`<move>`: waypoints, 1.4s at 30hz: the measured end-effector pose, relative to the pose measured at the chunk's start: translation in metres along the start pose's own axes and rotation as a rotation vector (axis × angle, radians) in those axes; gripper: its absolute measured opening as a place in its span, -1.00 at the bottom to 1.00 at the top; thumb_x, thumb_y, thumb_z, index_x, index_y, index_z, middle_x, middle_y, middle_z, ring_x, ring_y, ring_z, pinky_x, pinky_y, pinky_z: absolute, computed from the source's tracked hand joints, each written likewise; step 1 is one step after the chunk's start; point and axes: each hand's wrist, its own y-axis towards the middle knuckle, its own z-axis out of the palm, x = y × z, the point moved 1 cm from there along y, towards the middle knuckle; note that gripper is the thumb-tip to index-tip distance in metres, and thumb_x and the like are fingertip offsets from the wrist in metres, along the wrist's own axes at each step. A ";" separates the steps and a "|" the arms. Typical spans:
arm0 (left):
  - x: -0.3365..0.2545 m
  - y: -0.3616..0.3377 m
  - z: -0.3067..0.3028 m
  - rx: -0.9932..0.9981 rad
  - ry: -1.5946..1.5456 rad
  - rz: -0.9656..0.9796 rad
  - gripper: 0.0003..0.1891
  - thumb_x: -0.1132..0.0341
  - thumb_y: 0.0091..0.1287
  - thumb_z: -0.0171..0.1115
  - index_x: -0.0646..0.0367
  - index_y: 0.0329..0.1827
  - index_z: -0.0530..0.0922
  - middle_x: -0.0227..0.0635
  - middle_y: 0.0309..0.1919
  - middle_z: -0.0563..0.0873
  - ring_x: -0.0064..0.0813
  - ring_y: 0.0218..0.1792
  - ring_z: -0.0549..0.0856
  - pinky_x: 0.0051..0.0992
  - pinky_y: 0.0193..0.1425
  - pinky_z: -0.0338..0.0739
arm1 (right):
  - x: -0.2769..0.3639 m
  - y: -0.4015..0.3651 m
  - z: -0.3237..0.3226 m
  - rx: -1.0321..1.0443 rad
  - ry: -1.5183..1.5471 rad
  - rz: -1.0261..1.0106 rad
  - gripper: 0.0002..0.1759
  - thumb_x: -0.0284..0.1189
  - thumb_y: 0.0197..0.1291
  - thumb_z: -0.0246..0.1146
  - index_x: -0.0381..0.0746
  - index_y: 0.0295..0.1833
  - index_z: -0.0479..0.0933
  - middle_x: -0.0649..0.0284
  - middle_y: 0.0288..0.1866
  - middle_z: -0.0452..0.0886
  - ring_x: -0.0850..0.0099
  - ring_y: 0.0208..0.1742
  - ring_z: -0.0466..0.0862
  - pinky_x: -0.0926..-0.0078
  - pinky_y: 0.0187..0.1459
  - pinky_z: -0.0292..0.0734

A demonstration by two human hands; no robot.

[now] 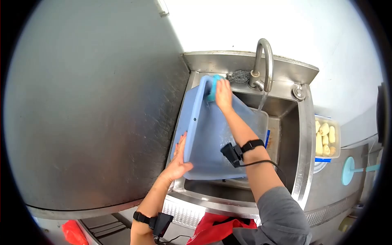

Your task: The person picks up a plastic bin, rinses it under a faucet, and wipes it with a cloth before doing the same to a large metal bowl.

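right hand point(223, 96) near scourer point(239, 76), faucet point(268, 69)

I saw a grey sleeve point(283, 212) between four and five o'clock, a red apron point(208, 228) near six, and black straps point(252, 144) bearing black boxes point(232, 155) with thin cables point(261, 161) at four and seven.

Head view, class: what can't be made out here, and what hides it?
All in the head view:
- Teal scrubber: partly covered by the blurred right hand; sponge or cloth, unclear.
- Sink floor: mostly hidden by the blue tub.
- Red item: cut off by the bottom edge.
- Black object: cut off by the dark lens border.
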 end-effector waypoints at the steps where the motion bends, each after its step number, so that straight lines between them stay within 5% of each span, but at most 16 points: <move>1: -0.001 0.001 -0.001 0.000 -0.004 -0.015 0.05 0.51 -0.15 0.11 0.08 0.50 -0.21 -0.17 0.50 -0.13 -0.24 0.51 -0.26 -0.24 0.49 -0.49 | -0.024 -0.010 0.004 -0.130 -0.058 -0.034 -0.68 -0.29 0.35 -0.09 -0.25 0.01 0.42 -0.03 0.05 0.43 -0.04 0.05 0.45 0.12 0.05 0.37; 5: 0.001 0.000 0.001 0.005 -0.015 -0.067 0.04 0.51 -0.14 0.10 0.08 0.50 -0.20 -0.15 0.50 -0.12 -0.24 0.51 -0.26 -0.24 0.49 -0.49 | -0.124 -0.052 -0.003 -0.187 -0.176 0.208 -0.70 -0.34 0.36 -0.12 -0.25 0.04 0.39 -0.08 0.08 0.39 -0.07 0.06 0.45 0.09 0.07 0.36; 11: -0.004 0.000 0.004 -0.016 -0.037 -0.121 0.03 0.54 -0.15 0.07 0.05 0.51 -0.19 -0.16 0.50 -0.11 -0.25 0.51 -0.25 -0.24 0.49 -0.50 | -0.226 -0.141 -0.020 -0.136 -0.394 0.329 -0.48 -0.57 0.03 0.18 -0.25 0.16 0.25 -0.07 0.05 0.33 -0.13 0.14 0.35 0.08 0.11 0.34; 15: -0.002 0.001 0.003 -0.014 -0.054 -0.146 0.04 0.55 -0.16 0.05 0.05 0.51 -0.20 -0.19 0.50 -0.13 -0.27 0.51 -0.25 -0.27 0.48 -0.52 | -0.221 -0.219 -0.024 0.351 -0.414 0.567 -0.32 -0.59 0.01 0.16 -0.19 0.32 0.19 -0.01 0.16 0.36 -0.06 0.23 0.32 0.18 0.17 0.34; 19: 0.003 -0.001 0.005 -0.028 -0.116 -0.206 0.05 0.59 -0.17 0.02 0.00 0.51 -0.20 -0.21 0.50 -0.14 -0.24 0.51 -0.23 -0.29 0.50 -0.39 | -0.229 -0.203 0.006 0.580 0.227 0.799 -0.24 -0.57 -0.01 0.16 -0.19 0.40 0.17 0.09 0.29 0.36 0.19 0.36 0.28 0.36 0.28 0.24; 22: -0.003 -0.002 0.005 -0.032 -0.138 -0.224 0.05 0.61 -0.17 0.00 -0.03 0.51 -0.20 -0.21 0.50 -0.12 -0.21 0.50 -0.18 -0.30 0.50 -0.24 | -0.117 -0.135 -0.010 0.274 0.729 0.702 -0.30 -0.57 0.00 0.12 -0.27 0.36 0.22 0.21 0.28 0.36 0.37 0.34 0.28 0.47 0.31 0.15; 25: -0.007 0.001 0.005 -0.035 -0.143 -0.234 0.05 0.62 -0.15 0.01 -0.03 0.52 -0.20 -0.18 0.49 -0.09 -0.20 0.49 -0.10 -0.32 0.48 -0.12 | -0.047 -0.083 -0.014 0.139 0.963 0.311 -0.53 -0.60 0.04 0.08 -0.26 0.15 0.38 0.32 0.05 0.45 0.51 0.12 0.39 0.56 0.17 0.26; 29: -0.003 -0.002 0.006 -0.044 -0.166 -0.218 0.03 0.61 -0.13 0.02 -0.01 0.52 -0.19 -0.14 0.46 0.01 -0.23 0.46 0.03 -0.37 0.45 -0.04 | 0.043 -0.035 -0.010 -0.032 1.304 0.333 -0.67 -0.45 0.19 0.16 -0.26 0.07 0.36 0.33 -0.04 0.36 0.52 0.01 0.37 0.56 0.09 0.28; 31: -0.003 -0.001 0.005 -0.044 -0.174 -0.208 0.02 0.61 -0.12 0.02 0.00 0.51 -0.18 -0.12 0.43 0.07 -0.24 0.44 0.07 -0.40 0.44 -0.02 | 0.046 -0.021 0.019 -0.132 1.111 0.364 -0.64 -0.24 0.31 0.04 -0.30 0.03 0.32 0.15 0.01 0.31 0.32 0.06 0.34 0.37 0.15 0.19; 33: -0.005 0.000 0.005 -0.046 -0.171 -0.204 0.01 0.60 -0.11 0.03 0.01 0.51 -0.18 -0.12 0.40 0.13 -0.26 0.43 0.11 -0.42 0.43 -0.01 | 0.060 -0.024 0.030 -0.210 0.857 0.388 -0.55 -0.15 0.38 -0.06 -0.29 0.15 0.24 0.19 0.09 0.31 0.35 0.13 0.30 0.38 0.24 0.12; 34: -0.006 0.001 0.005 -0.053 -0.171 -0.210 0.01 0.59 -0.11 0.04 0.02 0.51 -0.17 -0.11 0.37 0.18 -0.27 0.41 0.15 -0.43 0.42 0.02 | 0.059 -0.027 0.044 -0.279 0.878 0.358 -0.63 -0.23 0.34 -0.02 -0.31 0.05 0.23 0.04 0.01 0.27 0.22 0.09 0.29 0.30 0.21 0.12; 38: -0.009 -0.002 0.005 -0.056 -0.119 -0.224 0.01 0.59 -0.11 0.05 0.01 0.51 -0.16 -0.13 0.34 0.22 -0.26 0.38 0.20 -0.44 0.40 0.06 | 0.078 -0.048 0.050 -0.026 1.329 0.734 -0.47 -0.15 0.38 -0.13 -0.21 0.33 0.10 0.15 0.24 0.24 0.32 0.26 0.23 0.35 0.31 0.07; 42: -0.007 -0.010 0.007 -0.066 -0.123 -0.216 0.02 0.59 -0.12 0.06 -0.01 0.51 -0.17 -0.14 0.33 0.24 -0.26 0.36 0.24 -0.44 0.38 0.08 | 0.038 -0.087 0.093 0.364 1.253 0.590 -0.44 -0.15 0.37 -0.13 -0.19 0.38 0.09 0.17 0.28 0.27 0.32 0.30 0.23 0.36 0.33 0.06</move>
